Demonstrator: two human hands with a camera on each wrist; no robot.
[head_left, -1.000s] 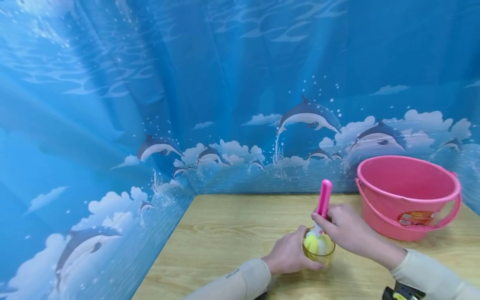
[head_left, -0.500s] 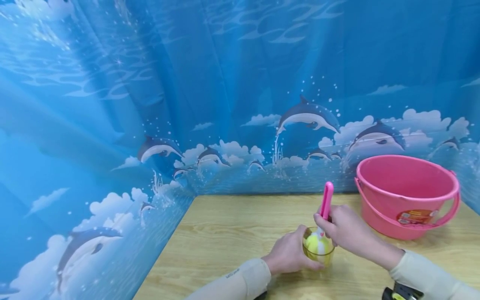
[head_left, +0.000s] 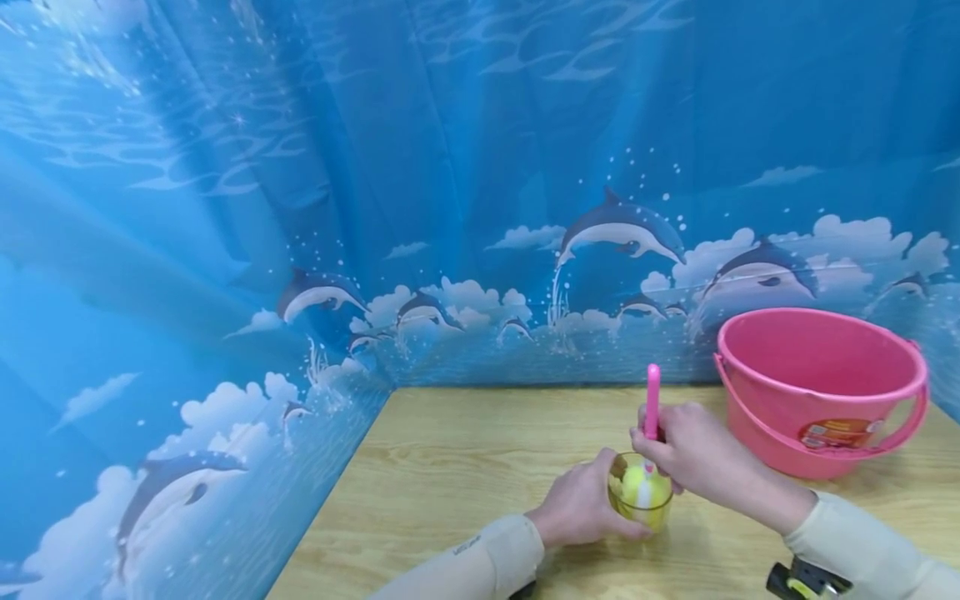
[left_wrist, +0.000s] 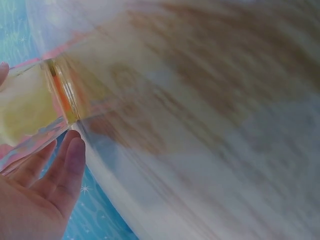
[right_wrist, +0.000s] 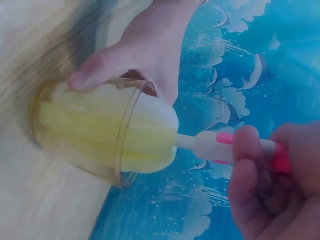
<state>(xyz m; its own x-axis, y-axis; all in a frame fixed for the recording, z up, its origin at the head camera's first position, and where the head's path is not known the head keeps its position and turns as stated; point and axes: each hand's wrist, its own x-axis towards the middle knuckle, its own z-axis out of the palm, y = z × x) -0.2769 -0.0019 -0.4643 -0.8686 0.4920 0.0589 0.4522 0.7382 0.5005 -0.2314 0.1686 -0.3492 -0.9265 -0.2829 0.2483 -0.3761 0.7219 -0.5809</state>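
An amber-tinted glass point(head_left: 651, 518) stands on the wooden table in the head view. My left hand point(head_left: 581, 504) grips it from the left, thumb at the near side. Inside the glass sits the yellow-and-white sponge head of a cup brush point(right_wrist: 150, 135), which bulges out past the rim in the right wrist view. My right hand point(head_left: 693, 450) holds the brush by its pink and white handle point(head_left: 653, 392), which points up nearly straight. In the left wrist view the glass's thick base point(left_wrist: 65, 92) shows beside the left fingers point(left_wrist: 70, 165).
A pink bucket point(head_left: 780, 442) with its handle hanging down in front stands on the table's right side, just beyond my right forearm. The wooden table point(head_left: 450, 450) ends against a blue dolphin-print curtain point(head_left: 465, 208) at the back and left.
The brush handle has swung from leaning right to nearly upright, and the sponge has turned, showing different yellow and white parts. My left hand keeps the glass in the same place.
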